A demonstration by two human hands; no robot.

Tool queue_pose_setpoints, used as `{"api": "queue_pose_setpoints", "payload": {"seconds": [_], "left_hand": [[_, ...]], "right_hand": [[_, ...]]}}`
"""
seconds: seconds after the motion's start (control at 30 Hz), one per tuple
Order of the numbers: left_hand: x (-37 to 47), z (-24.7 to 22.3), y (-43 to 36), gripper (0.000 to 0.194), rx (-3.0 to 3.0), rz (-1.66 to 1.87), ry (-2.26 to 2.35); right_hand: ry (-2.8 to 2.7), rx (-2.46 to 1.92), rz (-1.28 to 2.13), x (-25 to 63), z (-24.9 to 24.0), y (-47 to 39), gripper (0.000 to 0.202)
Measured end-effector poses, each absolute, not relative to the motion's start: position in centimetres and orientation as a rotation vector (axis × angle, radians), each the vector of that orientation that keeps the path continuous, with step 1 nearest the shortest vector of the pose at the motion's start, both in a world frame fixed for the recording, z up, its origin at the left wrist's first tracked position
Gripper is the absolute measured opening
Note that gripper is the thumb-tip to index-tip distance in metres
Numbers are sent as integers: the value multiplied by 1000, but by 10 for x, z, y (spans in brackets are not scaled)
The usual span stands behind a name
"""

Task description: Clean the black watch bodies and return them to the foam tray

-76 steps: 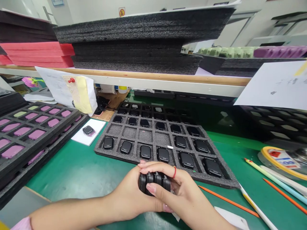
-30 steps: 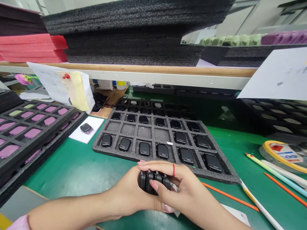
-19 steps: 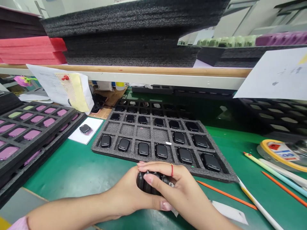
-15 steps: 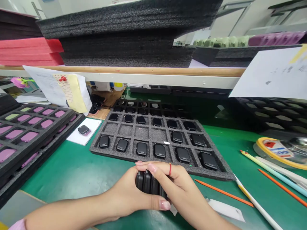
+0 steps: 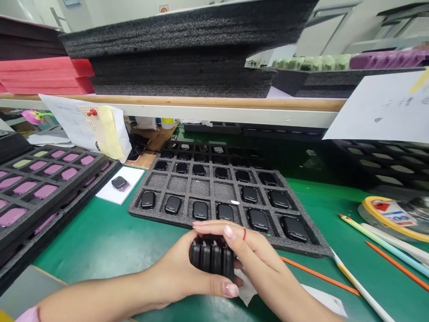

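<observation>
Several black smartwatch bodies (image 5: pixel 212 257) stand side by side in a row, gripped by my left hand (image 5: pixel 181 268) with its thumb along the near side. My right hand (image 5: pixel 250 248) is cupped over the top and right end of the row, its fingers together and reaching towards my left fingertips. A white piece of cloth or paper (image 5: pixel 247 288) shows under my right hand; what keeps it there is hidden. Just beyond the hands lies a dark grey foam tray (image 5: pixel 174 184) with watch bodies in many compartments and several bare compartments in its second row from the front.
Left are stacked foam trays (image 5: pixel 75 185) with purple pieces, and a white pad (image 5: pixel 109 190) bearing one watch (image 5: pixel 119 182). Orange sticks, pens and a yellow-rimmed tape roll (image 5: pixel 392 217) lie right. A shelf edge (image 5: pixel 214 109) crosses above, carrying black foam sheets (image 5: pixel 181 58).
My right hand has shifted slightly right and its thumb has lifted, so more of the watch row shows. The white piece is more visible. The whole view has moved slightly.
</observation>
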State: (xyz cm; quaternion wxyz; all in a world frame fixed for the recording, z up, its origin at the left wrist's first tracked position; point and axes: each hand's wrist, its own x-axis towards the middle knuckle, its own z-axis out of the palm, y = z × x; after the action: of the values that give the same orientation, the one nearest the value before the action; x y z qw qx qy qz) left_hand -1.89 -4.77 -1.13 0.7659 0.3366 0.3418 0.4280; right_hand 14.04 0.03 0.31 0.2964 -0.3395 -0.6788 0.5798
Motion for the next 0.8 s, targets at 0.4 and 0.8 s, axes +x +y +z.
{"api": "queue_pose_setpoints", "payload": {"seconds": [0.4, 0.8], "left_hand": [[-25, -17, -47, 32, 400, 1081, 469], [-30, -26, -47, 34, 440, 962, 230]], "right_hand": [[-2288, -626, 795, 160, 13, 9, 19], [-1483, -830, 975, 158, 22, 7, 13]]}}
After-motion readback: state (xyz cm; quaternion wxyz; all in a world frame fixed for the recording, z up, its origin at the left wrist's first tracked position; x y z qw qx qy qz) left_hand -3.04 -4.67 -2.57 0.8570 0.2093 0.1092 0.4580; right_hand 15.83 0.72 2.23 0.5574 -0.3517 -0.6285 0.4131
